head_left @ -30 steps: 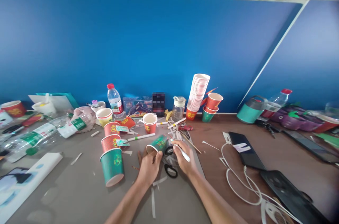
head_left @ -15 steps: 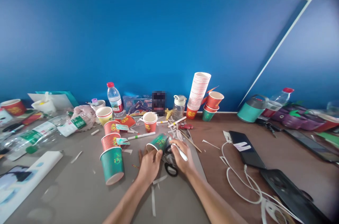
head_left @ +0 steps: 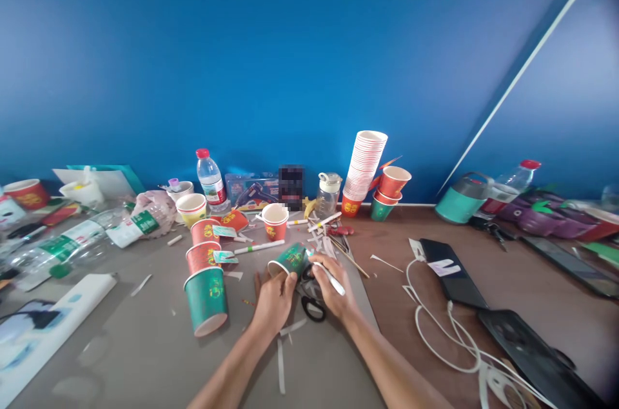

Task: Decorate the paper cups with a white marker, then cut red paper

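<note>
A green paper cup [head_left: 290,258] with a gold print lies tilted on its side, its mouth toward me. My left hand [head_left: 275,299] is closed on its rim side. In my right hand [head_left: 331,283] is a white marker [head_left: 333,279], its tip at the base end of the cup. Black-handled scissors [head_left: 313,309] lie just under and beside my right hand, partly covered. To the left, a chain of paper cups, two red [head_left: 203,257] and one green [head_left: 207,302], lies on the table with small teal paper pieces [head_left: 225,257] on the red ones.
A tall stack of cups [head_left: 363,167] leans near the blue partition [head_left: 290,73]. Close behind my hands stand a red cup [head_left: 275,222] and a glass jar [head_left: 327,196]. Markers [head_left: 260,247] and paper strips [head_left: 281,367] are scattered about. Phones [head_left: 452,273] and a white cable [head_left: 418,322] lie at right.
The view has shifted very slightly. Both hands keep their hold on the cup and the marker, with almost no visible movement.
</note>
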Action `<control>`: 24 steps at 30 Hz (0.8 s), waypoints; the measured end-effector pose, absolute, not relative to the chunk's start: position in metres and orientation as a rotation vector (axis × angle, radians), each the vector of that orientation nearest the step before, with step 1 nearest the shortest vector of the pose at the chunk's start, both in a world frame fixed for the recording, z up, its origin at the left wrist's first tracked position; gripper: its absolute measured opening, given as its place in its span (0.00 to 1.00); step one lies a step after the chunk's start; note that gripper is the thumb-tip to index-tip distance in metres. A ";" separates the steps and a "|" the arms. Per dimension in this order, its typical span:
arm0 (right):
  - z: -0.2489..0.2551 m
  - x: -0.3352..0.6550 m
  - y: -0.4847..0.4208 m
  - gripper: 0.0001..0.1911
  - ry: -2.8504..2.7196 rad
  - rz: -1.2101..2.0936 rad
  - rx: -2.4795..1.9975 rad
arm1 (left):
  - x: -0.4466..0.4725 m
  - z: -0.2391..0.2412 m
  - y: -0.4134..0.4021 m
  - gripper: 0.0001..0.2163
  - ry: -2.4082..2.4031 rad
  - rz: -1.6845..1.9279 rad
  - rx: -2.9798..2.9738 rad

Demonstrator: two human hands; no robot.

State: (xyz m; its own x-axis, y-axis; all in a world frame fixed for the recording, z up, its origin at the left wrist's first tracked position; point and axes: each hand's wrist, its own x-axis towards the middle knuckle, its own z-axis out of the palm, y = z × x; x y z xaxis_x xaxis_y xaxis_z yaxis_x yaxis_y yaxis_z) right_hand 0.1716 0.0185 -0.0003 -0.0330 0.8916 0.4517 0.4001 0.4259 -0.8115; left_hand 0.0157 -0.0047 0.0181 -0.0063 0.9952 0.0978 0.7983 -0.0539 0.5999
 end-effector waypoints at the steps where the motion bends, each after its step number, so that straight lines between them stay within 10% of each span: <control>1: 0.000 0.172 0.018 0.12 -1.633 0.585 -1.156 | 0.016 0.018 -0.005 0.20 1.857 0.724 1.906; 24: 0.003 0.173 0.019 0.11 -1.631 0.598 -1.137 | 0.016 0.018 -0.004 0.20 1.851 0.726 1.910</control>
